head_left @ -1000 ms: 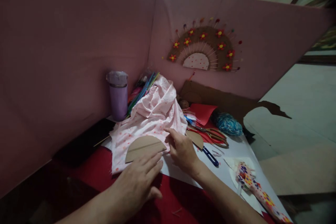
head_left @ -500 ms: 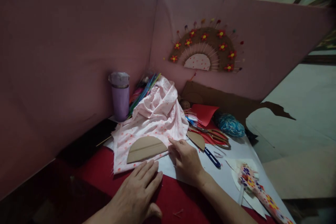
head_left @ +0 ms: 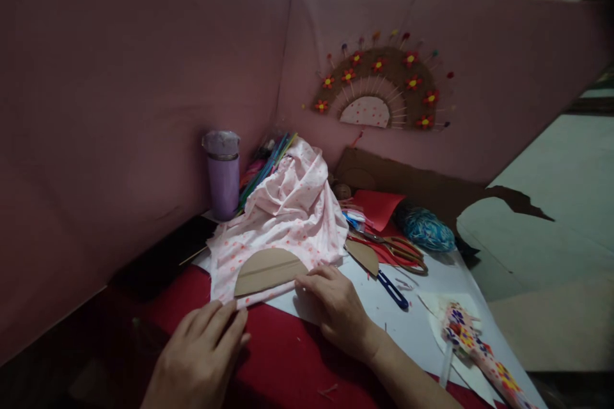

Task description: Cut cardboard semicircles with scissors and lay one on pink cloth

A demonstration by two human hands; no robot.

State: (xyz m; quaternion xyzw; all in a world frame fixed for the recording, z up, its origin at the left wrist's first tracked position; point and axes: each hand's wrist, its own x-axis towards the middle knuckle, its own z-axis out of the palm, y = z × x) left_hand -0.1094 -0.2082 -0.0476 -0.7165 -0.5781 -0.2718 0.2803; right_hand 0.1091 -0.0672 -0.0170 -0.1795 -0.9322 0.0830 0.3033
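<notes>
A pale pink cloth with red dots lies bunched at the back and flat at the front. On its front part rests a brown cardboard half circle, flat edge towards me. My left hand is at the cloth's front left edge, fingers bent together over the rim, with the thumb partly hidden below. By the right corner of the half circle, my right hand pinches the cloth's front edge between thumb and fingers.
Right of the cloth lie scissors, a blue-handled cutter, red paper and blue yarn. A purple tumbler stands at back left. Pink panels wall the back and left, a flowered cardboard arch fixed on one.
My left hand has moved left to the cloth's front left edge. My right hand has shifted slightly towards me along the edge. The view has swung a little left.
</notes>
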